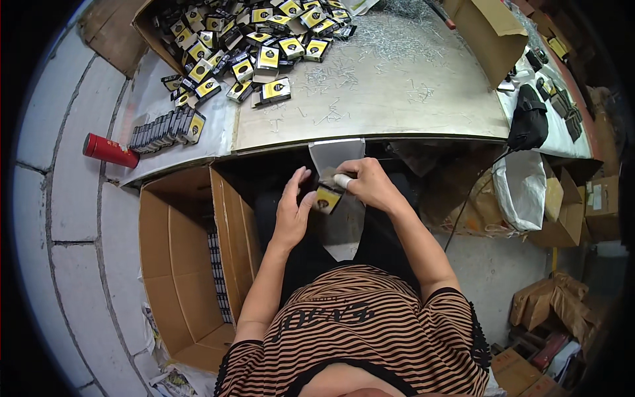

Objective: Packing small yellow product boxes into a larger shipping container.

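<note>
Over my lap, a small black-and-yellow cardboard box (325, 200) is held at its upper end by my right hand (372, 184), closed in a pinch. A white wrap covers one of that hand's digits. The box looks slightly blurred, and its top end is partly hidden by the fingers. My left hand (291, 210) is open just left of the box, fingers stretched up and thumb close to the box's side. Whether the thumb touches it I cannot tell. Beneath both hands, a shiny metal chute (338, 233) slopes from the table edge toward me.
Many similar boxes (268, 59) lie heaped on the table (403, 122), beside scattered nails or screws (397, 36). A row of boxes (169, 127) stands near a red cylinder (111, 150). Left of my legs is an open carton (175, 258); a white sack (520, 190) hangs at right.
</note>
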`<state>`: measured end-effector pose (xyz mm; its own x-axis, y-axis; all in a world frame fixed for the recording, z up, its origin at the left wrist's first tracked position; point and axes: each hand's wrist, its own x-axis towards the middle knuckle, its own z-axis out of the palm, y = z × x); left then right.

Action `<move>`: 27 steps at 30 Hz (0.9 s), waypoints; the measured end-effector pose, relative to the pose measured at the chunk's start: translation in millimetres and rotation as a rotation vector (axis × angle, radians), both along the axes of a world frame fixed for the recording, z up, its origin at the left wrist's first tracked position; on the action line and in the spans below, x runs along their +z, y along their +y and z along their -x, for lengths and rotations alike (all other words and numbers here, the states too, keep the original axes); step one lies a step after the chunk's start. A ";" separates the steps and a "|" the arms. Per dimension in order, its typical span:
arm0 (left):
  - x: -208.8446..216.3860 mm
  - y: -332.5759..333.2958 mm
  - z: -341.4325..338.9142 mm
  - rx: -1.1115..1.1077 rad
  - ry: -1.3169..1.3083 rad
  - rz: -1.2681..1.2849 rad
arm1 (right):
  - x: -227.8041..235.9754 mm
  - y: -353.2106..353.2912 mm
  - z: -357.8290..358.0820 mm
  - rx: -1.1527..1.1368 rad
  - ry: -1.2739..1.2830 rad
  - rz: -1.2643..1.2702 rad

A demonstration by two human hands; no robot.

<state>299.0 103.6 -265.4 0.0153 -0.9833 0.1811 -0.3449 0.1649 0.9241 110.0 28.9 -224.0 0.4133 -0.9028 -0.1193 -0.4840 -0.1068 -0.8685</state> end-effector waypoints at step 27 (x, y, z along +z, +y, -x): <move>-14.2 14.6 23.0 -0.015 0.333 -0.086 | -43.5 34.2 -0.9 -0.163 -0.651 -0.212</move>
<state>276.0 118.2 -279.6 0.0451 -0.9954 0.0848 -0.0200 0.0840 0.9963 110.9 63.0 -267.6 0.3215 -0.9440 -0.0740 0.1456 0.1265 -0.9812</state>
